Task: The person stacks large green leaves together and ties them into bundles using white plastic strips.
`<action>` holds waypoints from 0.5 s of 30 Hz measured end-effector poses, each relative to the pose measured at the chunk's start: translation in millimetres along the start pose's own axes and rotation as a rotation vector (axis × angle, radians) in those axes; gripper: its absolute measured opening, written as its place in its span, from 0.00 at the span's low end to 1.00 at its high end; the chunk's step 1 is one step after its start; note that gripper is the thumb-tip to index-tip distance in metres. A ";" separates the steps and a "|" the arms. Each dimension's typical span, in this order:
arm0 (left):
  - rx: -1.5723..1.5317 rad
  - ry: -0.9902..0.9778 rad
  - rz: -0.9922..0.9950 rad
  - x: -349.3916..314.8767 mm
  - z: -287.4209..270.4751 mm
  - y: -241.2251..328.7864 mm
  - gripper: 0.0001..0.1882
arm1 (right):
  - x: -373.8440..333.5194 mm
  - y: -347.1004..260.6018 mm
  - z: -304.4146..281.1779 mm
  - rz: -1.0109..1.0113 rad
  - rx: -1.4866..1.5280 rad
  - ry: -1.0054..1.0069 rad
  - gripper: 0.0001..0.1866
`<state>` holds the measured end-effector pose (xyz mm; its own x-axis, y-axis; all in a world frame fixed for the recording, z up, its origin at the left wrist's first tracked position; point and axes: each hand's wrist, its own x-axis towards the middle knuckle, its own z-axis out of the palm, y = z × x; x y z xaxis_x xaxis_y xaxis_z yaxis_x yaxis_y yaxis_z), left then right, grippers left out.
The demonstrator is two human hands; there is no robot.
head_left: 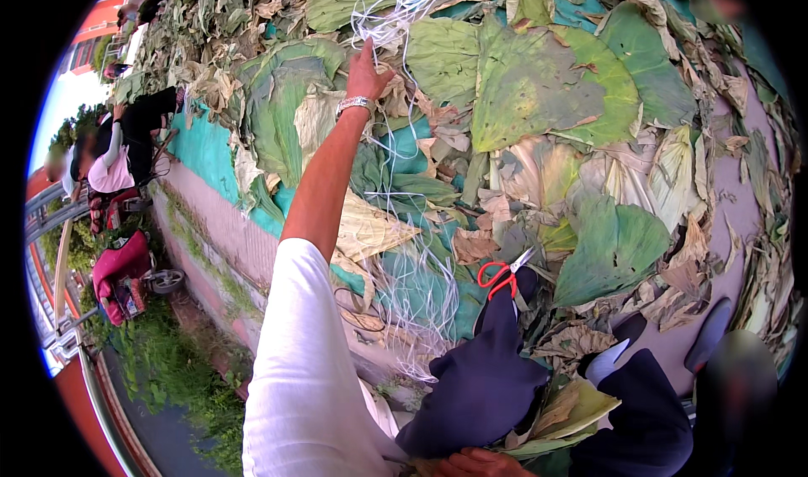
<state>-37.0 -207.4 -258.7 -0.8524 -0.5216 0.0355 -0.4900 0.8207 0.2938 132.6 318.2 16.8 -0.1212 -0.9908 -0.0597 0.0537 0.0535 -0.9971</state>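
Note:
My left arm, in a white sleeve with a silver band at the wrist, stretches far forward. My left hand (365, 76) is open, its thumb apart and its fingertips at the edge of a tangle of white strings (389, 24). Large dried and green leaves (539, 86) lie around it. At the lower edge my right hand (480, 463), partly cut off, is curled at the base of a folded bundle of leaves (568, 414) on my lap. Red-handled scissors (502, 277) lie by my dark-trousered knee. More loose white strings (421, 309) trail beside the knee.
Leaves cover a teal sheet (206, 153) beside a stone curb (223, 216). Beyond it are weeds (181, 376), a red-covered wheeled vehicle (126, 275) and a person in pink and black (118, 161). Another person's dark-trousered leg and shoe (714, 334) are close at right.

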 end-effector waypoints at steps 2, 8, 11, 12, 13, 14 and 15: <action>0.014 -0.026 -0.024 14.5 5.3 4.5 0.49 | 3.2 1.9 -4.0 0.034 0.002 -0.036 0.20; 0.041 -0.136 -0.140 45.2 16.7 -4.7 0.49 | 13.0 9.3 -18.2 0.085 0.088 -0.091 0.20; 0.100 -0.184 -0.183 55.4 20.4 -1.9 0.42 | 13.9 12.3 -22.1 0.113 0.113 -0.101 0.20; 0.126 -0.198 -0.182 57.1 21.4 -1.8 0.38 | 14.5 12.2 -22.5 0.124 0.130 -0.104 0.20; 0.154 -0.214 -0.182 56.9 22.9 -1.8 0.35 | 13.8 14.4 -24.0 0.128 0.134 -0.105 0.21; 0.141 -0.114 -0.125 50.2 26.0 -3.4 0.22 | 14.2 13.9 -26.2 0.138 0.146 -0.114 0.21; 0.105 -0.031 -0.140 47.7 27.7 -6.3 0.19 | 14.1 13.6 -28.8 0.145 0.150 -0.121 0.21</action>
<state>-79.7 -231.0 -285.3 -0.7792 -0.6262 -0.0287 -0.6190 0.7615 0.1923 103.1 308.5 1.0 0.0179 -0.9822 -0.1870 0.2091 0.1866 -0.9599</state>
